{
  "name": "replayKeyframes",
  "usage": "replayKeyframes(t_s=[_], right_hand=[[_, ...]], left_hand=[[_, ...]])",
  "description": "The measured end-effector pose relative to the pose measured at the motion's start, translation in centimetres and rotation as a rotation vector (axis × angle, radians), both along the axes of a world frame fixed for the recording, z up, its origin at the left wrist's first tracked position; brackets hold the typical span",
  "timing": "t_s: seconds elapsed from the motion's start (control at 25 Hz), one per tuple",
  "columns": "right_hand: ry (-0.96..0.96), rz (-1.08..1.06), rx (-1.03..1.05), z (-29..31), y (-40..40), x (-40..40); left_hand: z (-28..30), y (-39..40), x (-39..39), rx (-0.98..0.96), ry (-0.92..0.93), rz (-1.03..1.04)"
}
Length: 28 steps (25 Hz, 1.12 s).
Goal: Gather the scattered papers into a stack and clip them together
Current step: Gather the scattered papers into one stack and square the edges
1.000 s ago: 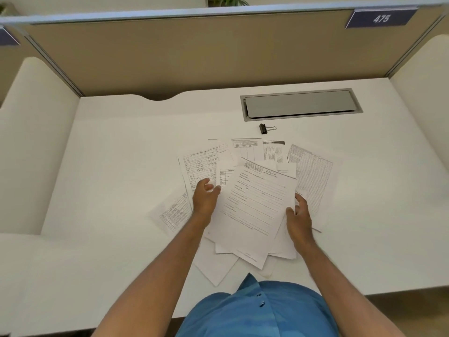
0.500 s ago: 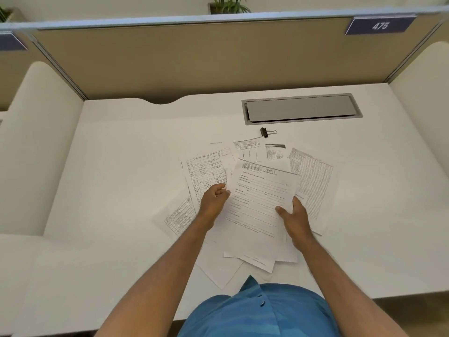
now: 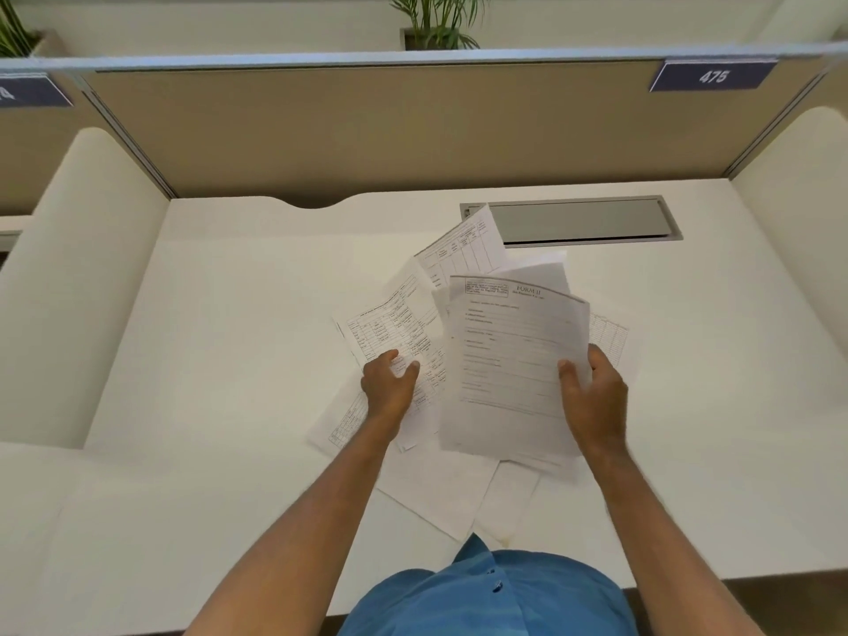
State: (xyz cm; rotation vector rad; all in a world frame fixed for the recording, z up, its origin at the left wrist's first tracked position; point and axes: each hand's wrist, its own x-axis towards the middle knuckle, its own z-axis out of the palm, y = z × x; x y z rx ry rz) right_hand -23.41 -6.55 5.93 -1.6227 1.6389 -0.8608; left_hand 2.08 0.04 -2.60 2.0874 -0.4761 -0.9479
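Several printed papers [image 3: 504, 360] lie fanned out in the middle of the white desk [image 3: 229, 337]. My right hand [image 3: 594, 397] grips the right edge of a raised bundle topped by a sheet headed FORM II, with more sheets lifted behind it. My left hand [image 3: 390, 390] pinches a sheet with printed tables [image 3: 390, 328] at the left of the pile. More sheets [image 3: 436, 493] stay flat near the front edge. The binder clip is hidden behind the lifted papers.
A grey cable hatch [image 3: 583, 220] is set into the desk at the back right. Tan partition walls [image 3: 367, 130] close the back, with white side panels left and right. My blue shirt [image 3: 495, 594] shows at the bottom.
Both hands have lifted their sheets off the desk; the raised papers now cover the binder clip that showed beside the hatch. The view has tilted up a little.
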Motion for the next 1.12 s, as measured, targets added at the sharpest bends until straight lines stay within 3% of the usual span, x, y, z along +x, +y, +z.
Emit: replayKeyframes(t_s=[0.16,0.32,0.44,0.56,0.72,0.92,1.12], right_hand=[[0.14,0.026,-0.275,3.1,-0.3,0.0],[0.063,0.068,-0.359,6.5,-0.7,0.0],[0.0,0.069,-0.399,8.0,-0.6,0.3],[-0.255,0.055,-0.304,9.2,-0.6,1.1],[-0.515,0.013,0.036,7.6,-2.0,1.4],[-0.342,-0.013,0.32,1.2,-2.2,0.4],[-0.127,0.02,0.327,-0.6,-1.4,-0.6]], left_hand=[[0.3,0.0,0.1,0.001,0.025,0.003],[0.8,-0.4,0.0,-0.037,0.237,0.012],[1.4,-0.7,-0.3,-0.054,0.251,-0.041],[0.7,-0.8,-0.2,-0.035,0.295,-0.07],[1.3,-1.1,0.4,-0.037,0.359,-0.073],[1.9,-0.9,0.9,-0.037,0.524,-0.117],[1.8,-1.0,0.4,-0.105,0.467,-0.182]])
